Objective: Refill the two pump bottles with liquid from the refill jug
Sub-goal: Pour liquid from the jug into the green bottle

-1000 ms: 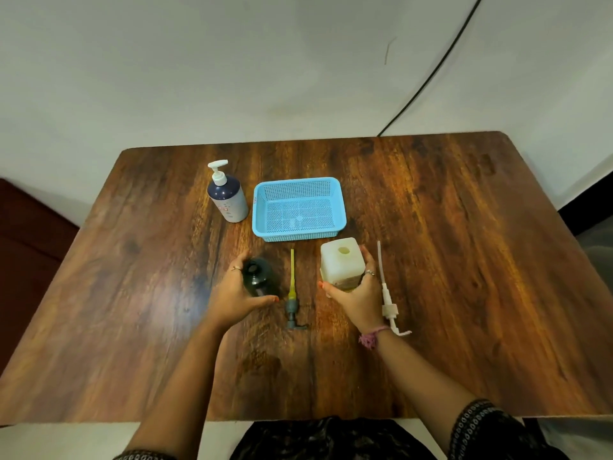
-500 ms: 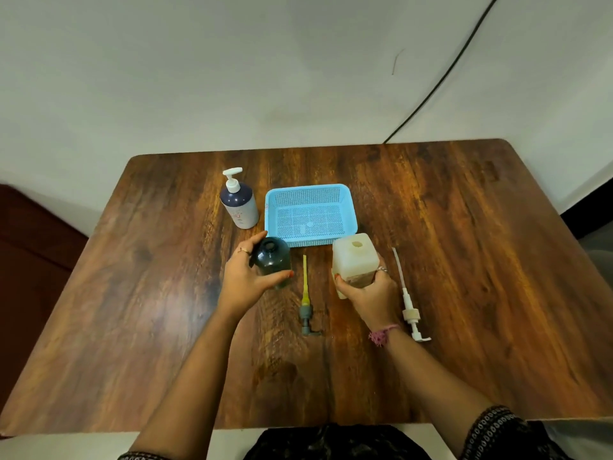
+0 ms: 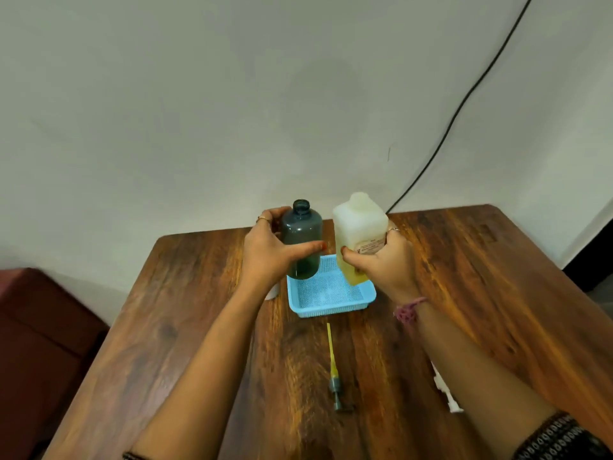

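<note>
Two hands are holding containers upright above the blue mesh basket [image 3: 331, 302]: the left hand [image 3: 270, 252] is curling its fingers around the open-necked dark pump bottle [image 3: 302, 239], the right hand [image 3: 381, 263] is gripping the white refill jug [image 3: 360, 227] with yellow liquid, while a yellow-tubed pump [image 3: 335, 370] is lying on the wooden table [image 3: 185, 327]

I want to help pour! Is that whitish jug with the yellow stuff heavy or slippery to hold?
Probably not very heavy: the refill jug shows yellow liquid only near its bottom, and the right hand lifts it alone. Its smooth plastic sides might slip, though the label may help the fingers. With its neck open, tipping it could spill.
</note>
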A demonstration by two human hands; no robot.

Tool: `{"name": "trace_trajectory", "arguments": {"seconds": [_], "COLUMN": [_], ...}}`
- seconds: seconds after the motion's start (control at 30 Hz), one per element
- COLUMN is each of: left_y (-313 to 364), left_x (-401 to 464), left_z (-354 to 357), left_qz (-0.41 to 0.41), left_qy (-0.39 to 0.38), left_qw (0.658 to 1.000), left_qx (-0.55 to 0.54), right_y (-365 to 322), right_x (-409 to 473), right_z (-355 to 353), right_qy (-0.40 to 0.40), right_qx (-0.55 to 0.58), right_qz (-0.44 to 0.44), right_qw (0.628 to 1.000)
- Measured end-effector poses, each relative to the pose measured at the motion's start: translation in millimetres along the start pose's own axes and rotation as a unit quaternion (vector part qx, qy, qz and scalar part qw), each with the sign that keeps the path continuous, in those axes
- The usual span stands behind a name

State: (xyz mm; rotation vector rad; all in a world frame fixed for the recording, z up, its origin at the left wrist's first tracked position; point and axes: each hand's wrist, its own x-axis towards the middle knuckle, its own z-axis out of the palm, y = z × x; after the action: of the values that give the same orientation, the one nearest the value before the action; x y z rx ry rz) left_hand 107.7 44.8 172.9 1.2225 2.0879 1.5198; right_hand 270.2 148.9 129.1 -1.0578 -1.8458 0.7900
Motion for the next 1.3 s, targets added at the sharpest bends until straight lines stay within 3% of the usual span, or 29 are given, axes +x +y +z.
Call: {"name": "trace_trajectory", "arguments": {"seconds": [0.27,0.63,0.9,1.3], "left_y": [45.3,90.7,107.8,111.2], "left_x": [41.6,73.9,76.5,74.9], "left_z": [-31.1,-46.5,-46.1,-45.0], "left_qz": [0.054,0.081,0.09,0.1], "left_qy": [0.026,0.049,0.056,0.077], "left_qw": [0.998,0.995,0.994,0.991], "left_qx": [-0.003,-0.009,-0.025,-0.04], "right_y": [-67.1,-128.9,-152.4,-169.0], "right_x": [55.4,107.0,128.0,138.5], "right_z": [-15.7,-48.8,-69.2,-80.4], "right_qy": [-0.01,-0.015,-0.056,-0.057], "right_qx": [0.0,-0.088,-0.166,-0.239], "right_qz": [-0.064,-0.173,-0.255,-0.298], "right_qw": [0.998,0.981,0.951,0.922]}}
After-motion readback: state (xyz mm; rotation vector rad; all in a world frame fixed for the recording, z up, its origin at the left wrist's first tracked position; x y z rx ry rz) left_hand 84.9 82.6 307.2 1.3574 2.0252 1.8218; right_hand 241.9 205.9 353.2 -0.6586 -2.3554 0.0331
